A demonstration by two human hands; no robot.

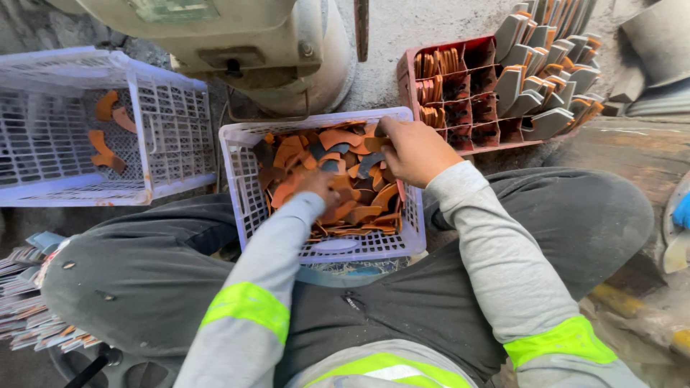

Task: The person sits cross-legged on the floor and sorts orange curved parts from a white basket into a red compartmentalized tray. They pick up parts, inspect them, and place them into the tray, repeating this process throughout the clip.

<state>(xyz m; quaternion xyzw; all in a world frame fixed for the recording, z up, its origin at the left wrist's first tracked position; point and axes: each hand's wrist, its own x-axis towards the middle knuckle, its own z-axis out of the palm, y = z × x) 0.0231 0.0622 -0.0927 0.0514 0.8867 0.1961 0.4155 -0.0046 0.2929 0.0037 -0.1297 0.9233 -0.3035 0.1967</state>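
Leather pieces fill the white basket between our knees; our right hand pinches one at the far rim, our left hand rests fingers-down among them, and we should lift singly.

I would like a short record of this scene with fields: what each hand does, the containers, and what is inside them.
left hand: reaches into the orange and grey cut pieces
right hand: grips a few pieces at the crate's far edge
middle crate: white, between the knees, holds the loose pile
left crate: white, holds only a few orange pieces
red tray: divided, pieces stacked upright
behind: a machine base
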